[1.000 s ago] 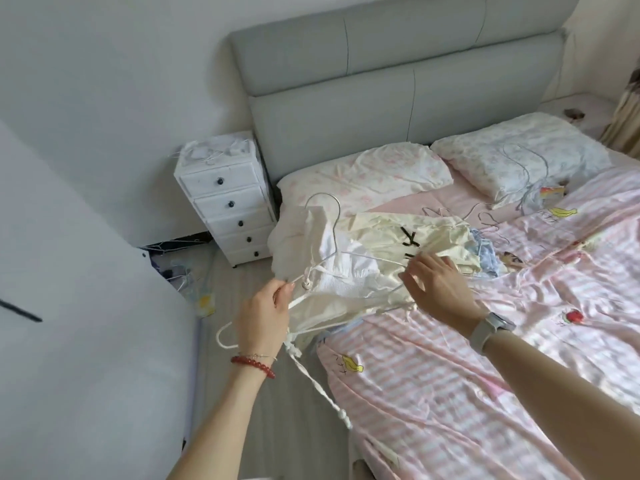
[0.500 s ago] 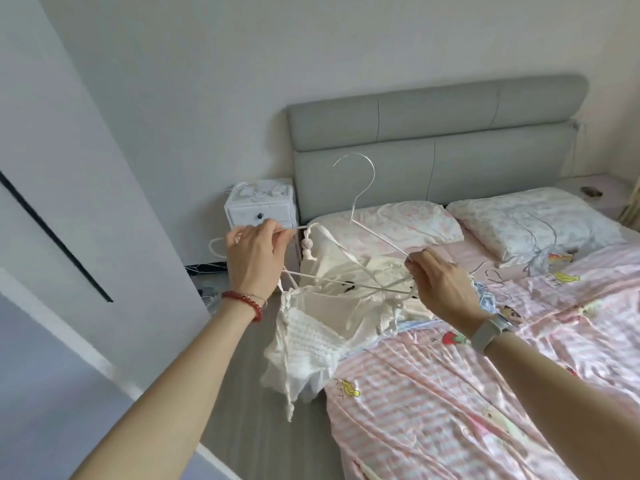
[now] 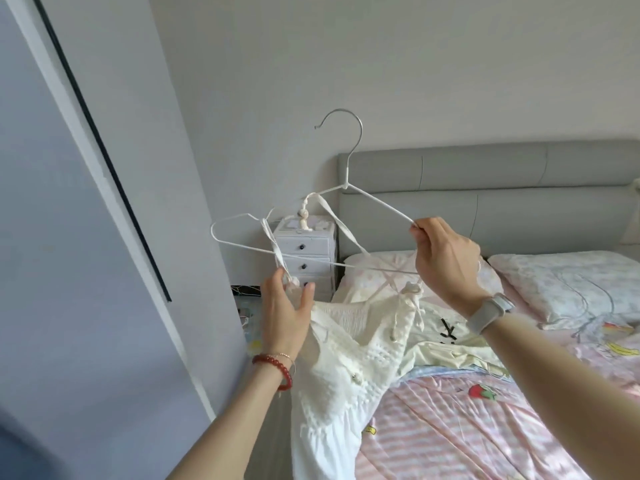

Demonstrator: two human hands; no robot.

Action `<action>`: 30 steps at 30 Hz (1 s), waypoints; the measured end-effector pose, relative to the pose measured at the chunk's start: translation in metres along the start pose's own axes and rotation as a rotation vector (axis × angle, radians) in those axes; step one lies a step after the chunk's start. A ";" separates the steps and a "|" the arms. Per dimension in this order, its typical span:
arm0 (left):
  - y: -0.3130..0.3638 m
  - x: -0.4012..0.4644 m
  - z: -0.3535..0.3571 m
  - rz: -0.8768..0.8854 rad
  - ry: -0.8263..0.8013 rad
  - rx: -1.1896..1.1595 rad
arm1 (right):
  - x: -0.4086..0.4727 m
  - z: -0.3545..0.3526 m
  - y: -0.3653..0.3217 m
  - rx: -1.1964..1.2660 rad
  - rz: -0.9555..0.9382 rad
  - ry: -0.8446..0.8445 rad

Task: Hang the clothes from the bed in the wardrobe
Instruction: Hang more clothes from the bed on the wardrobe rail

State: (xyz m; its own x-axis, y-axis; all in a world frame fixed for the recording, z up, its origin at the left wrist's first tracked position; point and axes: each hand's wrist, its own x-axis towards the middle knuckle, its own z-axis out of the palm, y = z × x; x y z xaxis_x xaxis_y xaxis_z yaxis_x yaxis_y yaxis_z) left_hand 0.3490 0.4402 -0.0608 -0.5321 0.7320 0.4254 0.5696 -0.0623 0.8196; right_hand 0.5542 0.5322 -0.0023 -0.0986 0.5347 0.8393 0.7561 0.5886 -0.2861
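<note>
right grip [image 3: 445,258] pinching the right shoulder end of a thin white wire hanger with a metal hook [image 3: 346,174]. left grip [image 3: 285,306] holding a strap of the cream smocked strappy dress [image 3: 346,368] between thumb and fingers. dress hanging below both grips, straps looped over the hanger, above the pink striped bed [image 3: 485,427].

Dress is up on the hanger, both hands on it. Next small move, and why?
Probably seat the strap first: the left hand pinches the strap's lower end, which loops over the white hanger near its left tip, while the right hand holds the right end. The white dress hangs skewed, so it could slip off if carried.
</note>
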 end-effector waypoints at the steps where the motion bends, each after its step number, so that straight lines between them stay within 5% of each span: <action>1: -0.002 -0.006 0.001 -0.038 -0.007 -0.008 | -0.003 0.000 -0.002 0.003 0.020 -0.017; 9: -0.019 -0.002 -0.042 0.010 0.144 0.071 | -0.038 -0.028 -0.013 -0.047 0.056 -0.022; 15: -0.024 0.006 -0.053 -0.003 0.170 0.082 | -0.053 -0.062 -0.020 -0.055 -0.073 -0.435; 21: -0.053 -0.038 -0.044 -0.043 0.103 0.238 | -0.076 -0.063 -0.051 0.303 0.034 -0.589; 26: -0.058 -0.087 -0.045 -0.078 0.118 0.144 | -0.069 -0.049 -0.081 0.467 0.209 -0.561; 30: -0.064 -0.123 -0.036 0.032 -0.084 0.002 | -0.051 -0.042 -0.102 0.600 0.285 -0.455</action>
State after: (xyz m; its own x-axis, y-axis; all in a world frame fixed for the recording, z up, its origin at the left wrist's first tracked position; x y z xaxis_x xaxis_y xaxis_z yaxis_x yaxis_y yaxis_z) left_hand 0.3556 0.3293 -0.1514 -0.4589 0.7843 0.4175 0.5865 -0.0855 0.8054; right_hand 0.5093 0.4191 0.0040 -0.3053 0.8322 0.4628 0.3286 0.5482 -0.7690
